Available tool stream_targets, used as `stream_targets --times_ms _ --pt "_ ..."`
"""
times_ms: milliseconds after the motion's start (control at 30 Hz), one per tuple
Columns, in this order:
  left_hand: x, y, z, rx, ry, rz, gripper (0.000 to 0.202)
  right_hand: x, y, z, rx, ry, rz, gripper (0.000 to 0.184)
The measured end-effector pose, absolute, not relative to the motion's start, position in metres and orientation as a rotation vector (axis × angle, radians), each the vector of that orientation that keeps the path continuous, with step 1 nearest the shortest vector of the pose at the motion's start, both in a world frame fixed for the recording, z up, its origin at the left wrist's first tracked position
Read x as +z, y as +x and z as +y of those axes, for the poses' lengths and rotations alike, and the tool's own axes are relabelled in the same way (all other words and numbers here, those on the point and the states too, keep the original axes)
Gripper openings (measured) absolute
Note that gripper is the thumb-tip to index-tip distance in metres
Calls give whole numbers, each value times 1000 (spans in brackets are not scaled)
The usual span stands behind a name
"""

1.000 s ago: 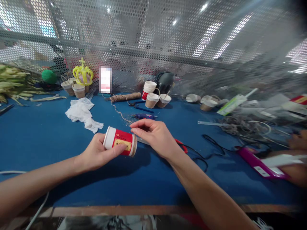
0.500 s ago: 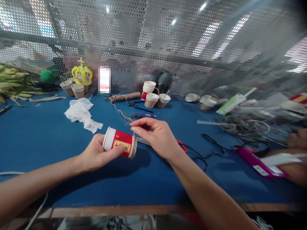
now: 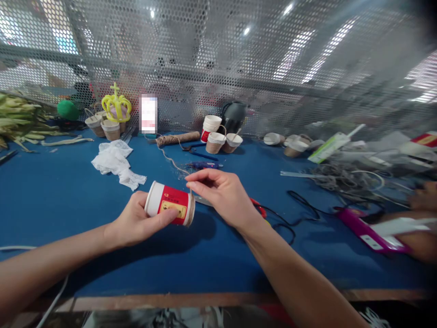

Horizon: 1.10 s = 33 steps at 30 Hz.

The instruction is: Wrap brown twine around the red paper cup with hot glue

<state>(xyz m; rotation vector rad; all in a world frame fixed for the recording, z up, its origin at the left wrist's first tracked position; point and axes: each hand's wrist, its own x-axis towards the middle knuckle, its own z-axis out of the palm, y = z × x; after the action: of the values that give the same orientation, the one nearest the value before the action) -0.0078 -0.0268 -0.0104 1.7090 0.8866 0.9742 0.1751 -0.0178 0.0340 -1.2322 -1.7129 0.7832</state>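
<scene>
A red and white paper cup (image 3: 175,197) lies on its side in the air, its base end to the right. My left hand (image 3: 136,218) is wrapped round it, thumb across the yellow label. Brown twine (image 3: 170,159) is wound round the cup's base end. Between thumb and forefinger, my right hand (image 3: 218,193) pinches the strand just above that end. The strand runs back to a twine roll (image 3: 182,137) on the blue table. Partly hidden behind my right hand are scissors (image 3: 261,209) with a red handle.
A blue glue gun (image 3: 205,165) lies beyond my right hand. White cloth (image 3: 118,164) is at left. Twine-wrapped cups (image 3: 215,143) and a dark jug (image 3: 235,117) stand along the mesh wall. Black cable (image 3: 300,202) and a purple item (image 3: 365,230) lie right, near another person's hand (image 3: 423,198).
Almost nothing differs. The cup and both hands stay in nearly the same place, with the twine still pinched.
</scene>
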Motion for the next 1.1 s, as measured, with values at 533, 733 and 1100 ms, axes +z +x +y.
stream_targets --times_ms 533,733,1100 --pt "-8 -7 -29 1047 1776 884 18 31 177 -17 931 -1238 -1702 8" --pt "-9 -6 -31 1041 1549 890 17 24 177 -12 1075 -1237 -1684 13" --pt "-8 1 -10 1157 934 826 15 27 180 -10 963 -1369 -1891 23"
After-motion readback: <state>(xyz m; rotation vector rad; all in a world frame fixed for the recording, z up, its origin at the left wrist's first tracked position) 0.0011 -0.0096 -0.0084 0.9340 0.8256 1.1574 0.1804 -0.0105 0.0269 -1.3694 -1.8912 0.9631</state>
